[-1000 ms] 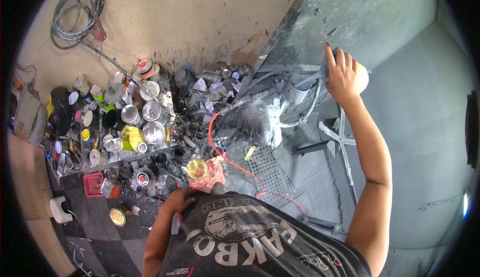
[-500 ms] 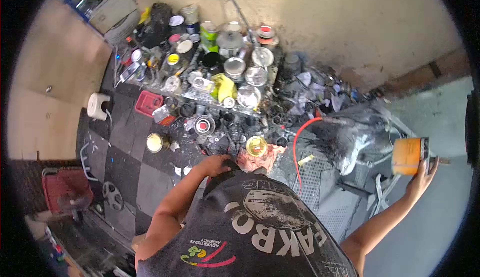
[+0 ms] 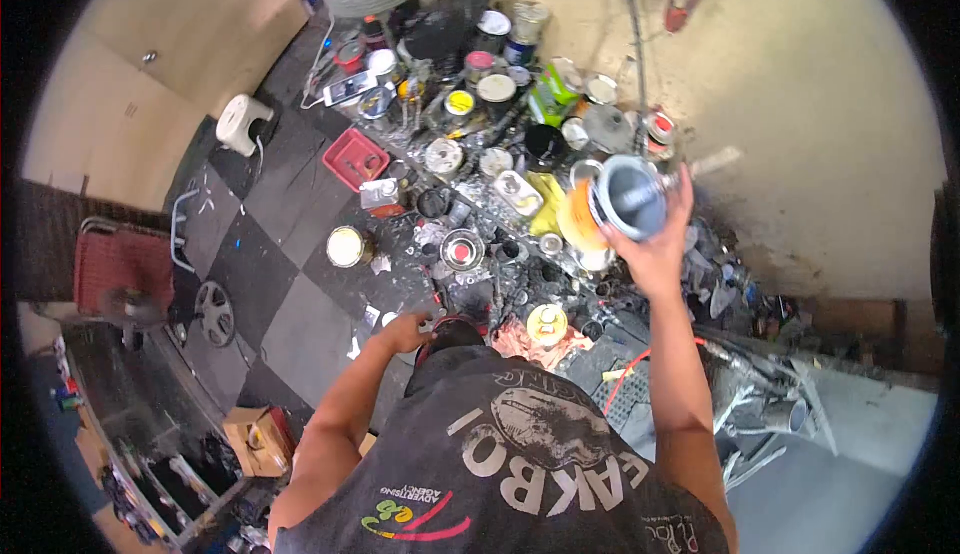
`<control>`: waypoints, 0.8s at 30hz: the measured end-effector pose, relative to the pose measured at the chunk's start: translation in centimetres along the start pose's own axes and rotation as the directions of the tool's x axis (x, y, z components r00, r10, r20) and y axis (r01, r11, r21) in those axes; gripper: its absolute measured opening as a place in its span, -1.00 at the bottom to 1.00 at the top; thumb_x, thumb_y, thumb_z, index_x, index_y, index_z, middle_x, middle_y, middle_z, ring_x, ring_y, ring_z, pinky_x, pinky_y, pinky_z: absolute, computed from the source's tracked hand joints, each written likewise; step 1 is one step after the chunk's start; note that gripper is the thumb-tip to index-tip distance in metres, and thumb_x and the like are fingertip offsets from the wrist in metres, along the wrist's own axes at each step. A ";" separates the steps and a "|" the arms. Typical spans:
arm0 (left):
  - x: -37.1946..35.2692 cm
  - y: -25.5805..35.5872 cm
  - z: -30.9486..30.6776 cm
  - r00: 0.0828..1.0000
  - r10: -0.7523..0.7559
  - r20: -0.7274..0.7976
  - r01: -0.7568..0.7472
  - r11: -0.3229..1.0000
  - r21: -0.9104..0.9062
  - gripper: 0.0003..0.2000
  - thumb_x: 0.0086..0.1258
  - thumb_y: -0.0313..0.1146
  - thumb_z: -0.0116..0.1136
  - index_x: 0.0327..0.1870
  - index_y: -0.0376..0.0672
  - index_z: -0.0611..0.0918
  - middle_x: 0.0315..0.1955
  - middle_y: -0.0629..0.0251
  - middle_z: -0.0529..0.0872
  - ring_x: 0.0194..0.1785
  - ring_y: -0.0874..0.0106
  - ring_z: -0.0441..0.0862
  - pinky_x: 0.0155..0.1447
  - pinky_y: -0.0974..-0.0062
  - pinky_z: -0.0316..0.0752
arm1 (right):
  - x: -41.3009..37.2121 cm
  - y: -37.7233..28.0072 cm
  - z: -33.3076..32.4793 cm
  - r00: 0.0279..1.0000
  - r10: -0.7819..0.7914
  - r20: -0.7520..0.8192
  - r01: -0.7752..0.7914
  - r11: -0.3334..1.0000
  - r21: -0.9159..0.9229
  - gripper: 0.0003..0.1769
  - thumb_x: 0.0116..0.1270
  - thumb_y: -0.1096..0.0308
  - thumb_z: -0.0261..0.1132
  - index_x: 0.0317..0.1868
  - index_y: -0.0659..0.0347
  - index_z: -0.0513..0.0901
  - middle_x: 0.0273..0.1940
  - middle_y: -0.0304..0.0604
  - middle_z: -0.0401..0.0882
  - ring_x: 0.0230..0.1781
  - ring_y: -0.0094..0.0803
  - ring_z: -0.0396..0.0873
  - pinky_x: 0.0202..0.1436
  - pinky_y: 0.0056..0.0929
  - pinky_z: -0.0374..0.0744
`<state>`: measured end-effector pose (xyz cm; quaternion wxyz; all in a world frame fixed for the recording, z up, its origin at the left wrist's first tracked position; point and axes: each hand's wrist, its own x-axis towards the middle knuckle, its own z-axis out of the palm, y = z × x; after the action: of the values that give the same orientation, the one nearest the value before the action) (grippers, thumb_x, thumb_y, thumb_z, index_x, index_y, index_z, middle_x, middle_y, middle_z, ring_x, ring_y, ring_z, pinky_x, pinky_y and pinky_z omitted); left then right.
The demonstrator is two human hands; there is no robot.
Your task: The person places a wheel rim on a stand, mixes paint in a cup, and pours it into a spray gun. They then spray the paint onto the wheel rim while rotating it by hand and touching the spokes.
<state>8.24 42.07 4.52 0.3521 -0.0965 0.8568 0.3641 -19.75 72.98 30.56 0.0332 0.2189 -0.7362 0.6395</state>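
My right hand point(image 3: 655, 254) is wrapped round an orange can point(image 3: 582, 219) with an open grey top, held tilted above the crowded cans. A pale handle point(image 3: 715, 162) sticks out beside my fingers. Under the can lies a yellow cloth point(image 3: 547, 204). My left hand point(image 3: 408, 333) is near my knee, its fingers partly curled; what it holds, if anything, is too small to make out. In front of me a tin with a red cap point(image 3: 461, 251) and an open tin point(image 3: 547, 325) on a pink cloth point(image 3: 515, 342) stand on the floor.
A red tray point(image 3: 355, 160), a white stool point(image 3: 243, 124) and a cream-topped tin point(image 3: 348, 247) are on the left side. A red hose point(image 3: 625, 369) runs on the right. A red chair point(image 3: 125, 269) and a cardboard box point(image 3: 257, 442) are at the lower left.
My right hand has carried the orange can from the far right to above the cluster of cans, and its open top now shows. The view has turned. My left hand stays near my knee.
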 end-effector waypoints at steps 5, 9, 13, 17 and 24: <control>-2.7 -4.3 0.1 0.984 -0.158 -0.083 0.144 0.978 -0.152 -0.42 0.31 -0.03 0.29 0.27 -0.19 0.55 0.08 -0.06 0.70 0.14 0.04 0.67 0.22 0.20 0.53 | 8.6 6.9 11.4 0.986 -0.129 0.103 0.153 0.951 -0.268 0.26 -0.12 0.30 0.68 0.52 0.24 0.05 0.31 0.21 0.32 0.32 -0.05 0.42 0.39 -0.15 0.42; -4.5 -7.2 1.0 0.957 -0.269 -0.112 0.225 0.927 -0.299 -0.44 0.32 -0.05 0.29 0.27 -0.17 0.56 0.10 -0.03 0.70 0.15 0.06 0.67 0.22 0.21 0.53 | 11.1 13.3 18.4 0.992 -0.011 0.129 0.072 0.875 -0.479 0.22 -0.13 0.19 0.69 0.49 0.23 0.14 0.28 0.24 0.35 0.25 0.13 0.43 0.36 -0.09 0.41; -6.6 -7.1 1.1 0.924 -0.380 -0.031 0.348 0.875 -0.337 -0.44 0.32 -0.07 0.29 0.28 -0.17 0.55 0.11 -0.02 0.69 0.16 0.06 0.66 0.23 0.20 0.52 | 11.0 18.5 22.1 0.986 0.128 0.104 -0.036 0.785 -0.619 0.23 -0.16 0.03 0.68 0.49 0.04 0.16 0.28 0.21 0.30 0.27 0.20 0.37 0.35 0.00 0.41; -7.4 -7.3 1.8 0.921 -0.388 -0.023 0.351 0.857 -0.377 -0.43 0.32 -0.08 0.30 0.30 -0.17 0.54 0.15 -0.03 0.67 0.20 0.05 0.63 0.25 0.20 0.51 | 9.7 21.0 22.5 0.961 0.248 0.126 -0.100 0.731 -0.675 0.26 -0.15 0.00 0.67 0.52 0.02 0.12 0.34 0.27 0.20 0.28 0.25 0.35 0.37 0.00 0.39; -2.3 -8.4 0.2 0.977 -0.208 -0.043 0.187 0.938 -0.292 -0.39 0.31 -0.05 0.29 0.34 -0.16 0.50 0.17 -0.09 0.64 0.23 0.00 0.60 0.28 0.18 0.49 | 7.4 21.1 18.1 0.921 0.219 0.321 0.013 0.809 -0.588 0.32 -0.14 0.16 0.68 0.56 0.06 0.01 0.46 0.35 0.05 0.40 0.24 0.28 0.45 -0.04 0.35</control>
<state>13.55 35.97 1.32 0.3378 -0.2451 0.7934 0.4431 -29.95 55.41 10.19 -0.0780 0.2751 -0.8990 0.3318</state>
